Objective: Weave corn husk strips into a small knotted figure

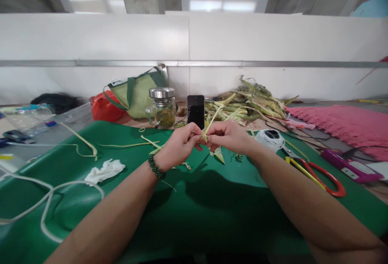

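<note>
Both hands meet at the middle of the view, above a green mat (212, 215). Between them is a pale yellow-green strip of dried husk (214, 119), one end of it sticking up to the right. My left hand (185, 139), with a green bead bracelet on the wrist, pinches the strip's lower part from the left. My right hand (228, 135) pinches the same piece from the right, thumb and forefinger closed. The exact fold or knot at the fingertips is too small to make out. A loose husk scrap (218, 157) lies on the mat just behind the fingers.
A phone (195, 110) stands upright behind the hands, beside a lidded glass jar (165, 112) and a green bag (138, 94). Husks (257, 98) are heaped at the back right. Red-handled scissors (329, 175), a purple power strip (348, 167), crumpled tissue (106, 171) and a white cable (45, 211) lie around.
</note>
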A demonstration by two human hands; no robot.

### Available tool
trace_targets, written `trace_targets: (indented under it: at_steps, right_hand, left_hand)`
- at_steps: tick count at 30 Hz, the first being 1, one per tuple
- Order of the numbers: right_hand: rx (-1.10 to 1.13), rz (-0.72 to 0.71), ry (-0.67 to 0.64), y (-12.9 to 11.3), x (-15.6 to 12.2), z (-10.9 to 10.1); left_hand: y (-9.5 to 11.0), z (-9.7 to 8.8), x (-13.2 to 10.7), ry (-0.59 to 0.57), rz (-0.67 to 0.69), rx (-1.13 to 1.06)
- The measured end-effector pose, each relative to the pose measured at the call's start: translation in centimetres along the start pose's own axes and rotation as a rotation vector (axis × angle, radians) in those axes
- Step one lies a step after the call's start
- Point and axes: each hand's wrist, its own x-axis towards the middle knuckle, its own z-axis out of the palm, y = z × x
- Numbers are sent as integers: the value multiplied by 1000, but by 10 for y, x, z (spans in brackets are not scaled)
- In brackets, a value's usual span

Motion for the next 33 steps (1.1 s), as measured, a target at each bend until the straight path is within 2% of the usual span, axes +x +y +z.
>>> trace_targets:
  at_steps: [7,13,17,21,24,26,30,33]
  right_hand:
    - [-82,-115,-25,2,-1,-2]
    - [-327,-233,63,5,-1,-2]
    - [-270,-204,66,4,0,-5]
    - [14,-27,-80,2,2,-12]
    - [-2,12,-167,3,2,-16]
    - [-130,-82,-147,3,2,-16]
    - [-410,-352,20,5,2,-14]
    - [-512,-440,50,5,2,-13]
  left_hand:
    - [-1,0,0,-28,0,4]
    - [-4,-1,1,10,51,2]
    - [-7,-2,2,-1,77,-75]
    - [-8,-1,2,10,79,-107]
    - [-8,-1,3,15,98,-110]
    - [-7,-2,3,7,112,-86]
    - [-4,-4,3,30,151,22]
    - [-3,-4,3,18,173,4]
